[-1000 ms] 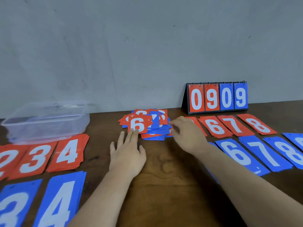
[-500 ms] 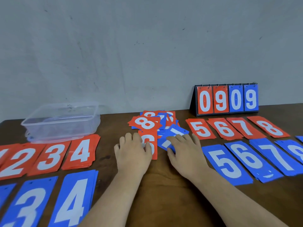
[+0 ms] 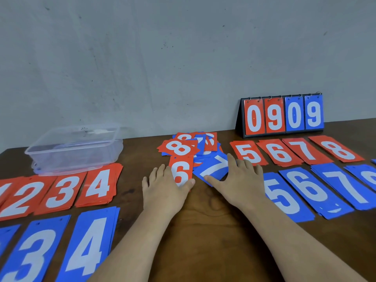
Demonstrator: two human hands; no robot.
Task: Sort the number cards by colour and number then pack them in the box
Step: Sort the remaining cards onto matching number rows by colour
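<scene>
Red 6 card (image 3: 181, 172) nearer than before

brown wooden table (image 3: 203, 231) carries a clear box (image 3: 75, 147) back left, red stacks (image 3: 63, 190) and blue stacks (image 3: 305, 192) either side, a mixed pile (image 3: 181, 147) mid-back, a scoreboard (image 3: 282, 117) back right.

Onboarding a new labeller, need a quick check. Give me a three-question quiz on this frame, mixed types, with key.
1. True or false: the left hand rests on a red 6 card.
2. Which card does the right hand touch? A) red 3 card B) blue 7 card C) blue 4 card
3. Fill in: the flip scoreboard reads ____.
Key: 1 true; 2 B; 3 0909.
</scene>
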